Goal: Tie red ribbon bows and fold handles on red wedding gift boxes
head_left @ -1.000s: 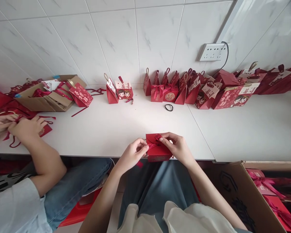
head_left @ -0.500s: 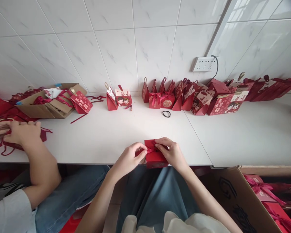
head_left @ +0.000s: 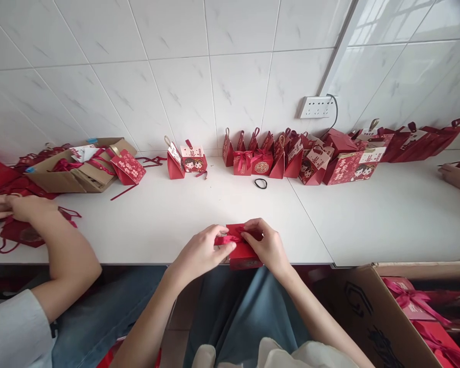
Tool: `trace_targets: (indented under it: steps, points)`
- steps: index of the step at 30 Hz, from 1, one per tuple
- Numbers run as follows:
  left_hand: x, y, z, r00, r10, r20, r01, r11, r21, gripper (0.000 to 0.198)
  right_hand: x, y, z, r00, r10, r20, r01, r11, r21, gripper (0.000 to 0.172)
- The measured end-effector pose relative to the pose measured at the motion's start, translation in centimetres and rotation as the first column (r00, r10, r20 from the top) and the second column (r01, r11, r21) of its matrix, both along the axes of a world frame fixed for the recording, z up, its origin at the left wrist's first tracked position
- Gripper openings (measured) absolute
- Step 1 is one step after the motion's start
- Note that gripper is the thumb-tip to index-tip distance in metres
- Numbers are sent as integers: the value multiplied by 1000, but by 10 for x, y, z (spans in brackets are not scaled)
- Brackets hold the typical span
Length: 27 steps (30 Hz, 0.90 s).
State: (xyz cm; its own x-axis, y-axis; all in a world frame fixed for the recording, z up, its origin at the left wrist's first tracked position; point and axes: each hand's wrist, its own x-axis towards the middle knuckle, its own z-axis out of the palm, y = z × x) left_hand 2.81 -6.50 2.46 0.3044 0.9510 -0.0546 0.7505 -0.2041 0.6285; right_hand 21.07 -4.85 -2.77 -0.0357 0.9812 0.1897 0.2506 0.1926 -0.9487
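A small red gift box [head_left: 245, 258] with a ribbon across its top stands at the table's front edge, between my two hands. The fingertips of my right hand [head_left: 266, 243] are pinched on the red ribbon [head_left: 227, 239] near the middle of the lid. My left hand [head_left: 203, 250] is at the box's left side. Its thumb and forefinger are apart, and a loop of the ribbon lies in the gap between them. My fingers partly cover the knot, so I cannot make out how it is tied.
Along the tiled wall stand several red gift boxes [head_left: 262, 163]. A black band [head_left: 260, 183] lies before them. At left, a co-worker's hands [head_left: 26, 207] handle red boxes beside a cardboard tray [head_left: 69, 179]. A carton [head_left: 352, 306] with ribboned boxes is at lower right; another hand [head_left: 458, 179] is at far right.
My left thumb and forefinger have parted from their pinch, and a ribbon loop shows between them. My right hand stays on the ribbon. More of the hand at far right has come into view.
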Motion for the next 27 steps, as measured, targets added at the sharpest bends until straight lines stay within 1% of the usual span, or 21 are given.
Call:
trace_targets:
  steps: [2,3,7,11,13,15,18,20,23,27]
  points:
    - [1,3,-1,999,26,-35,-26,1000,11,26,0,0,1,1000,-4,6,5,1000,-20,11]
    - [1,5,-1,999,14,-47,-13,1000,25,27,-1,0,2,1000,-4,12,4,999,-32,12]
    - [6,16,6,994,-112,-13,113,987,111,24,1,1,7,999,18,38,-15,997,-71,11]
    - [14,29,17,975,-224,-5,223,965,139,21,4,7,10,997,47,63,-41,995,-88,24]
    - [16,37,21,965,-261,-2,259,957,129,20,5,9,12,993,79,85,-72,994,-85,31]
    - [18,46,23,956,-291,25,288,954,84,16,6,10,12,989,106,102,-98,992,-77,38]
    - [19,59,25,934,-332,129,344,935,-88,15,7,11,13,986,123,108,-116,991,-70,49]
    - [19,65,26,916,-357,183,383,913,-138,18,7,10,13,987,127,98,-120,990,-73,55]
    - [17,67,29,906,-394,157,410,908,-87,18,7,10,12,990,119,79,-114,991,-70,57]
    - [13,61,33,909,-399,121,407,912,-48,19,5,10,9,993,100,59,-96,993,-68,50]
